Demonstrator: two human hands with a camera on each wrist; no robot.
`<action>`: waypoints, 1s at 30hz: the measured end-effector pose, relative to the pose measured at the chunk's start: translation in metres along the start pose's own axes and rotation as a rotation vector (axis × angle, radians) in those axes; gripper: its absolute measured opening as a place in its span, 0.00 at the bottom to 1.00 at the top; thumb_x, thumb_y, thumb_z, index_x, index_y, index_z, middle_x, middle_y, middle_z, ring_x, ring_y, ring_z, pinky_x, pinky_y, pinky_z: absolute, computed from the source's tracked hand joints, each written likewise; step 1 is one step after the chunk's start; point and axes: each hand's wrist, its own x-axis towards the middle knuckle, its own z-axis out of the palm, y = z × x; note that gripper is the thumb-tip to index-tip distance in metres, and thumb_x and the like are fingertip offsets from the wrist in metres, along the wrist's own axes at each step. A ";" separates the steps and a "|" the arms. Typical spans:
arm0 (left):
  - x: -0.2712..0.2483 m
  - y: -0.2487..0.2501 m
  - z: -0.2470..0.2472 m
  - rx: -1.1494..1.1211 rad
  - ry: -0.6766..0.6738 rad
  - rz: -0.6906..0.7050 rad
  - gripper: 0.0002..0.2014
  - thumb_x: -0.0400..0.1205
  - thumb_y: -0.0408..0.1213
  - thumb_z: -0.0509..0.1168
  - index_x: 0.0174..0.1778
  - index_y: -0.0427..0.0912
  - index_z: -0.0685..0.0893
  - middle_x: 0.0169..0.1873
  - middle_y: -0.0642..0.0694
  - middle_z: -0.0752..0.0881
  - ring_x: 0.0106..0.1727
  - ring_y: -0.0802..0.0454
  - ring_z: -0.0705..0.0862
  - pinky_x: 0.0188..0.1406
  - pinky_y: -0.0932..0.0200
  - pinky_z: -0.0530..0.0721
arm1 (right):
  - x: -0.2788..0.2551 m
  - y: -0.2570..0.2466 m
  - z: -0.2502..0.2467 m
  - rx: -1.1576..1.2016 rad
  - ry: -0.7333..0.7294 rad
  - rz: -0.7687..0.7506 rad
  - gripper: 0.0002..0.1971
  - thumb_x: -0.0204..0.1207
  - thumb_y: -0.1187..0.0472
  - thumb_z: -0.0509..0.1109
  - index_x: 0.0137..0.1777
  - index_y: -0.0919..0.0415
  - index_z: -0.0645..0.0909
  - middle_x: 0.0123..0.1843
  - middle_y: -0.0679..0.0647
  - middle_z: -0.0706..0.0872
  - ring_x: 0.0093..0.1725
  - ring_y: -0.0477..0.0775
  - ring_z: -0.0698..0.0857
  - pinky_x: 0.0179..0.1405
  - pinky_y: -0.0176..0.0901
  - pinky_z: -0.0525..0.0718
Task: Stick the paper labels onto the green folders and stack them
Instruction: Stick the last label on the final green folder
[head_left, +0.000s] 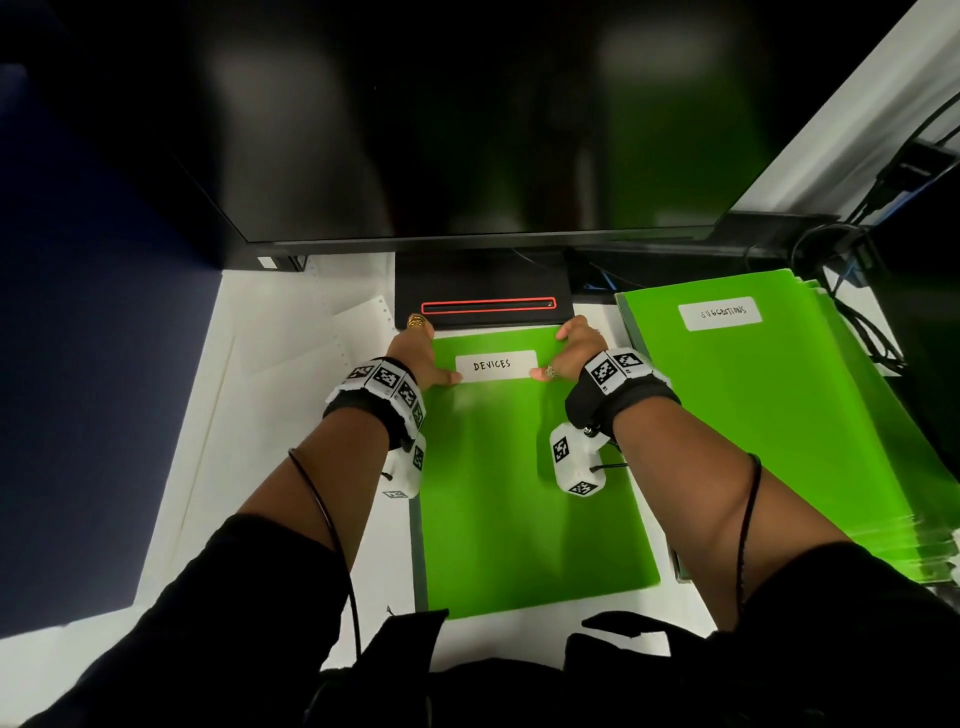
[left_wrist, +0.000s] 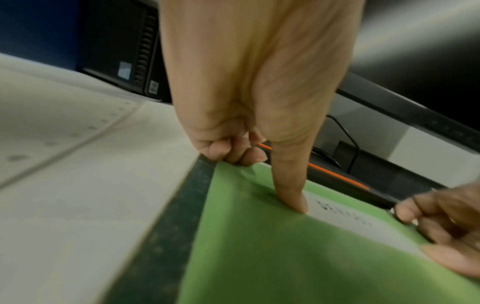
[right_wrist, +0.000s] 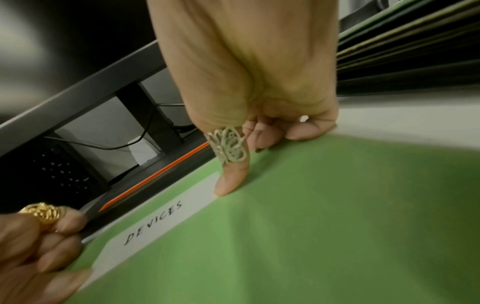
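Note:
A green folder (head_left: 524, 493) lies flat on the desk in front of me, with a white paper label reading "DEVICES" (head_left: 496, 365) near its top edge. My left hand (head_left: 423, 353) has its thumb (left_wrist: 293, 197) straight, pressing the label's left end. Its other fingers (left_wrist: 233, 152) curl at the folder's top left corner. My right hand (head_left: 569, 351) mirrors it. Its ringed thumb (right_wrist: 231, 181) presses the label's (right_wrist: 155, 224) right end, and its fingers (right_wrist: 298, 131) curl over the folder's far edge. A stack of green folders (head_left: 779, 426) lies to the right, the top one labelled "SUGGESTIONS" (head_left: 720, 313).
A large dark monitor (head_left: 467, 130) stands just behind the folder, and its black base with a red-outlined slot (head_left: 485, 306) touches the folder's top edge. Perforated white sheets (head_left: 311, 353) lie at the left. A dark mat edge (head_left: 415, 551) shows beside the folder. Cables (head_left: 872, 322) run at the back right.

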 end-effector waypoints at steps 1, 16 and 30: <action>0.000 -0.001 0.000 0.000 -0.012 0.001 0.37 0.71 0.44 0.77 0.70 0.30 0.69 0.63 0.33 0.79 0.65 0.38 0.79 0.60 0.52 0.78 | 0.001 0.000 -0.001 -0.004 -0.006 0.003 0.31 0.63 0.55 0.83 0.54 0.57 0.64 0.67 0.58 0.77 0.63 0.58 0.79 0.59 0.43 0.76; -0.002 0.009 0.000 0.078 -0.028 -0.025 0.45 0.70 0.47 0.77 0.76 0.31 0.63 0.69 0.37 0.75 0.71 0.41 0.74 0.69 0.54 0.73 | -0.001 0.005 -0.004 -0.047 -0.039 -0.040 0.29 0.65 0.56 0.81 0.55 0.57 0.63 0.66 0.58 0.76 0.62 0.59 0.78 0.59 0.44 0.75; 0.000 0.008 0.020 0.034 0.221 -0.063 0.36 0.77 0.56 0.68 0.72 0.34 0.71 0.67 0.39 0.79 0.69 0.42 0.77 0.66 0.53 0.75 | 0.002 0.002 0.020 -0.009 0.211 -0.041 0.31 0.73 0.44 0.71 0.67 0.63 0.66 0.68 0.61 0.77 0.67 0.65 0.78 0.65 0.56 0.78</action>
